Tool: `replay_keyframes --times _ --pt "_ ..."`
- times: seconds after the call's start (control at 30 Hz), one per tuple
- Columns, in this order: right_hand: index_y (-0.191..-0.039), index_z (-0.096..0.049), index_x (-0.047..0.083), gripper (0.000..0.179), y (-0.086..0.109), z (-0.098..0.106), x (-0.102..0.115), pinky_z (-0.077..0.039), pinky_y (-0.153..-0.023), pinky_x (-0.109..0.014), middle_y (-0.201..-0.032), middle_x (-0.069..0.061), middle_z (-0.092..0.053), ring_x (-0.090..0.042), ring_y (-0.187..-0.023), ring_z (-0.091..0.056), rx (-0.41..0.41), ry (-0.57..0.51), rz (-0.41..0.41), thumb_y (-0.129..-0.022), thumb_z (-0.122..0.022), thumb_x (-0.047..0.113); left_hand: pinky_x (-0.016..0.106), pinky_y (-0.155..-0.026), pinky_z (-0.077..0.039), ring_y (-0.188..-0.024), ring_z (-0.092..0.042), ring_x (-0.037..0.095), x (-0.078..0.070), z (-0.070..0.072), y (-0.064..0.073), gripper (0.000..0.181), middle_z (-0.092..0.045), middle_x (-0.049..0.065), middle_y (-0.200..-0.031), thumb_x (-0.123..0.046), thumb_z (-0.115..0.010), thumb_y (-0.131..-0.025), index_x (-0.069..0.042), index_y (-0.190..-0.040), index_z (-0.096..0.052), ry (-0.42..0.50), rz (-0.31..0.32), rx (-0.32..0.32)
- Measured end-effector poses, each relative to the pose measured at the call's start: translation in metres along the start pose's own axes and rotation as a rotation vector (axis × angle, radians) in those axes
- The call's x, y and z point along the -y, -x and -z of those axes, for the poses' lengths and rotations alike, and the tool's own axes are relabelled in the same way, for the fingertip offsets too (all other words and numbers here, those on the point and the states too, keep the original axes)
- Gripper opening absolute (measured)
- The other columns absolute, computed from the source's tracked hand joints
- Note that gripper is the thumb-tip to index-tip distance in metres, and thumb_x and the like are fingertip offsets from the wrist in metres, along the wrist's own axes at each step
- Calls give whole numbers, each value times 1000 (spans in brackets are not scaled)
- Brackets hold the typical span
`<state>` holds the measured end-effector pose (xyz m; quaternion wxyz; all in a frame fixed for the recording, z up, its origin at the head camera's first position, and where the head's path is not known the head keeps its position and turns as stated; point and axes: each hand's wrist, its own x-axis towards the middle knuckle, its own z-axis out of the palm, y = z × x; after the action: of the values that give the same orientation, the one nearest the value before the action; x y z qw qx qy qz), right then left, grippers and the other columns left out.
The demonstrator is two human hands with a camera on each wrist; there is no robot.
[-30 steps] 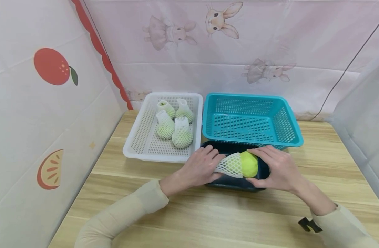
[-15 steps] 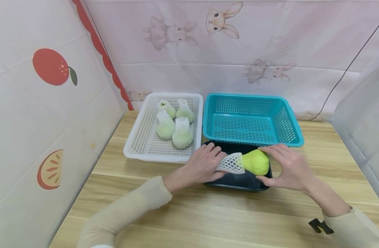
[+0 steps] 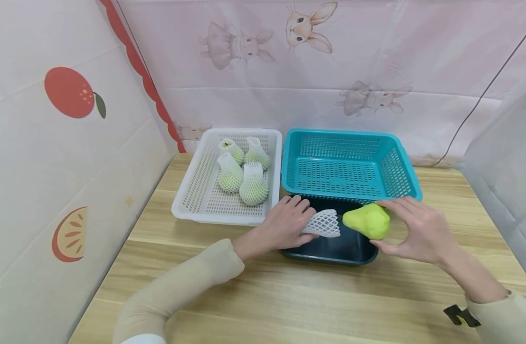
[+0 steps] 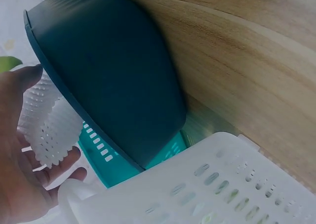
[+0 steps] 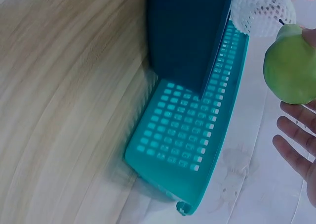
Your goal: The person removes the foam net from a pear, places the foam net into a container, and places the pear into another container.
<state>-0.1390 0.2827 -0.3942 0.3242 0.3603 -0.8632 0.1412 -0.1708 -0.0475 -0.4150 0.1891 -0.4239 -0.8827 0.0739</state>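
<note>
My right hand (image 3: pixel 424 231) pinches a bare yellow-green pear (image 3: pixel 368 220) by its wide end, with thumb and fingers on either side. The pear's narrow end points left, and in the right wrist view a short dark stem shows on the pear (image 5: pixel 291 66). My left hand (image 3: pixel 287 223) holds a white foam net sleeve (image 3: pixel 325 223) by one end; its open end faces the pear, with a small gap between them. In the left wrist view the sleeve (image 4: pixel 49 117) sits between thumb and fingers. Both hands are over a dark rectangular tub (image 3: pixel 332 255).
A white basket (image 3: pixel 190 191) at the back left holds several pears in foam nets (image 3: pixel 253 184). A teal basket (image 3: pixel 336 174) stands beside it, behind the dark tub. All stand on a wood-grain table (image 3: pixel 289 306), with printed cloth walls around it.
My right hand has drawn the pear rightward out of the foam net sleeve, so the whole fruit is now bare. The left hand has stayed nearly in place with the sleeve.
</note>
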Motion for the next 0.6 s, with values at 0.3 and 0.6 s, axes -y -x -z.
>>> replay_keyframes --times 0.3,0.6 --pt "-121 -74 5 94 4 6 -5 -58 -61 -46 -102 -11 -78 -28 -87 -72 -17 25 -27 -86 -46 88 33 -90 -53 -106 -61 19 -1 -6 -8 58 -69 0 -119 -69 -57 -98 -19 -124 -68 -2 6 141" --pt "-121 -74 5 94 6 7 -7 -58 -60 -47 -102 -12 -78 -30 -88 -72 -14 40 -46 -86 -44 88 33 -87 -53 -107 -61 19 -4 -17 -13 63 -69 1 -121 -71 -56 -98 -18 -129 -66 -30 13 192"
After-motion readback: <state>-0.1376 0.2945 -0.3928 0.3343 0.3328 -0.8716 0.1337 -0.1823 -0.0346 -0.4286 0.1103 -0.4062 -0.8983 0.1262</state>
